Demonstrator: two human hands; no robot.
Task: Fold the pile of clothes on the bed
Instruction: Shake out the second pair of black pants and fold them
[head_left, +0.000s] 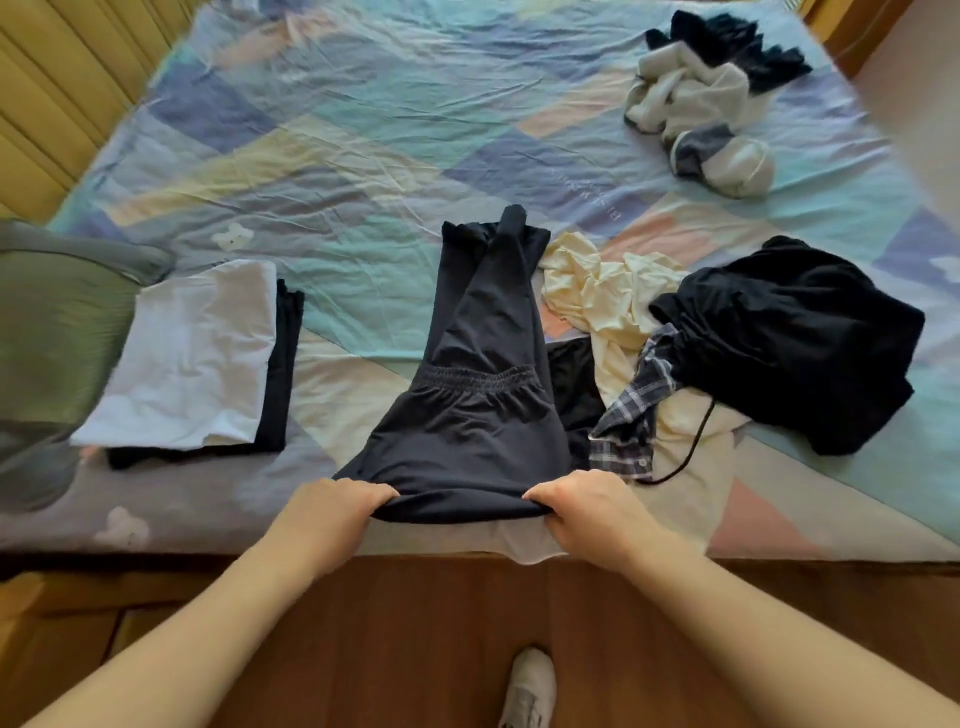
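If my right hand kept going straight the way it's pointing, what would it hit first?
Probably the dark trousers that the right hand already grips at the near fold; it points up-left across them, towards their elastic waistband. Depth is hard to judge.

A single wide-angle head view looks forward and steeply down from a standing place at the near edge of the bed (363, 156), so the near edge crosses the lower middle of the picture and the wooden floor (415, 623) with one white shoe (527, 686) fills the bottom. The view faces across the bed toward its far edge, with both forearms reaching in from the bottom corners and the left hand (332, 512) and right hand (587, 512) close below the lens at the near edge. Lines bow toward the picture's sides, and the bed's left and right edges run off the frame.
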